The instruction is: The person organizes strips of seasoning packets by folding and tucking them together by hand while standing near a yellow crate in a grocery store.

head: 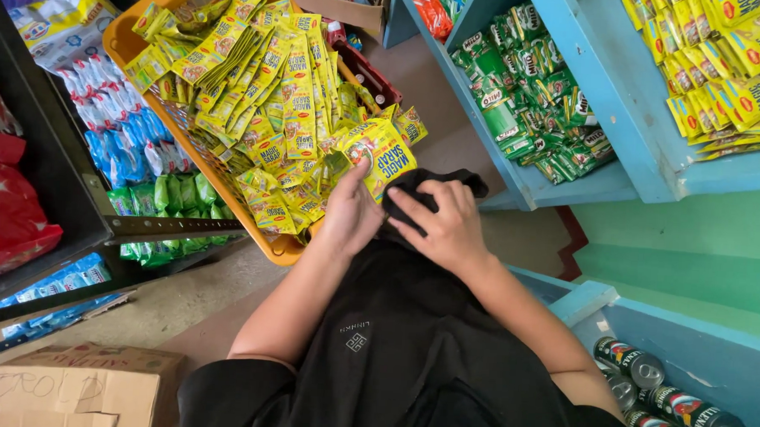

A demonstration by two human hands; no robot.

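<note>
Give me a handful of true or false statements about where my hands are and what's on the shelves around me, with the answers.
1. Both hands rest on a black fabric bag. True.
2. The left hand holds a green sachet. False: it lies on the bag, beside a yellow seasoning sachet.
3. The orange plastic basket holds yellow sachets. True.
4. The blue wooden shelf is bare. False: green sachet packs lie on it.
5. Round metal cans lie at lower right. True.
6. The right hand grips a can. False: it presses the bag's top.
</note>
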